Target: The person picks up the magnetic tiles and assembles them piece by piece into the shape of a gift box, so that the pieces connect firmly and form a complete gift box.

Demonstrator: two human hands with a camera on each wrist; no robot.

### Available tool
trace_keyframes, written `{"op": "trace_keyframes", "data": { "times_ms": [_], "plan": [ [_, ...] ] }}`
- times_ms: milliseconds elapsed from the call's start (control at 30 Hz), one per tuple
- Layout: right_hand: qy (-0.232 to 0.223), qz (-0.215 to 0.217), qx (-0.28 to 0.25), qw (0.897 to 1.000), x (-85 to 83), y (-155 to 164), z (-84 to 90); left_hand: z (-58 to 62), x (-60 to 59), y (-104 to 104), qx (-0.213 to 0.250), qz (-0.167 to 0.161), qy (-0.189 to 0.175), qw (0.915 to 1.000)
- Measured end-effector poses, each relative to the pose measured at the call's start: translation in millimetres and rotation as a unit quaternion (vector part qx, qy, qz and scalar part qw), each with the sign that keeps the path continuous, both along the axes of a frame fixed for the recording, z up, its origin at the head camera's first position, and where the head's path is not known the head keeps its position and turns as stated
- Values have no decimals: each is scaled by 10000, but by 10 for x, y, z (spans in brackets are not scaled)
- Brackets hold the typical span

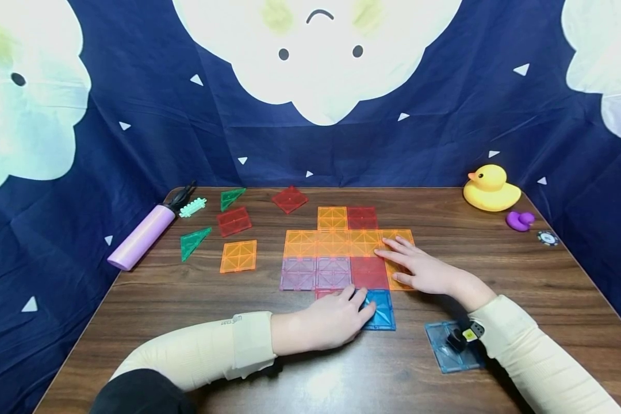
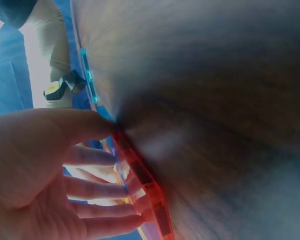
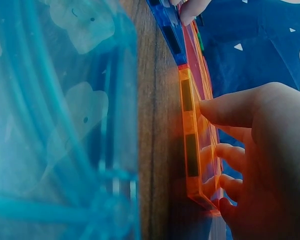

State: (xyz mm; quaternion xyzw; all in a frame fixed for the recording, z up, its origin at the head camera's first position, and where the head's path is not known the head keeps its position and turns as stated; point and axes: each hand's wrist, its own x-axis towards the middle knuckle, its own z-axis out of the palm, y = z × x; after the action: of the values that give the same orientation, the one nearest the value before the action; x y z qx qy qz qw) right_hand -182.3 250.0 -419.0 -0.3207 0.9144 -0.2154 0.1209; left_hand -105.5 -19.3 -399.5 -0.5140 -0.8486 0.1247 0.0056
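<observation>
Dark wood fills our view, a table (image 1: 186,299) backed by navy cloth printed with pale clouds. At far left we see a lilac tube (image 1: 141,237) lying slantwise, its black-tipped end pointing away toward the cloth. Beside it lie two green triangles (image 1: 194,241), a loose red square (image 1: 234,221) and a loose orange square (image 1: 238,256).

At centre we see a flat patchwork of tiles (image 1: 336,244): orange and red squares above, purple ones below, all lying edge to edge, the longest row running left to right. A blue tile (image 1: 382,310) sits at the patchwork's near edge, flat, its sides square to the table front.

Our left hand (image 1: 331,319) rests on the table against that blue tile, fingers loosely together, their tips on its left edge and on the red tile beside it; the left wrist view shows the thumb (image 2: 85,125) at the tile's rim and the fingers (image 2: 105,192) spread flat beneath.

Our right hand (image 1: 419,267) lies flat on the orange tile (image 3: 197,145) at the patchwork's right end, fingers straight and slightly fanned, pointing left; the thumb presses that tile's near edge.

Farther right, another blue square (image 1: 450,345) lies near the right sleeve. A yellow duck (image 1: 490,187), a small purple duck (image 1: 520,220) and a small dark disc (image 1: 547,237) sit at the far right corner.
</observation>
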Motion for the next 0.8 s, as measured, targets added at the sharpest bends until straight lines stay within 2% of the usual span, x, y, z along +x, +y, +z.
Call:
{"op": "trace_keyframes", "data": {
  "times_ms": [133,267,367,500,667,800],
  "plan": [
    [15,3,-18,10000,-3,6,0,3,33,28,-420,-6,214,9989],
    [-27,-25,-33,10000,-5,10,-4,-1,63,28,-418,-30,377,9984],
    [-36,-36,-27,10000,-8,12,-7,19,73,19,-193,-93,516,9984],
    [8,-21,-16,10000,-12,13,-3,86,69,-6,254,-305,1041,9938],
    [-17,-38,-34,10000,-1,12,26,177,20,-15,738,-442,1729,9812],
    [-38,-53,-106,9999,4,-3,27,186,-41,-5,1053,-416,2213,9686]
  ]
}}
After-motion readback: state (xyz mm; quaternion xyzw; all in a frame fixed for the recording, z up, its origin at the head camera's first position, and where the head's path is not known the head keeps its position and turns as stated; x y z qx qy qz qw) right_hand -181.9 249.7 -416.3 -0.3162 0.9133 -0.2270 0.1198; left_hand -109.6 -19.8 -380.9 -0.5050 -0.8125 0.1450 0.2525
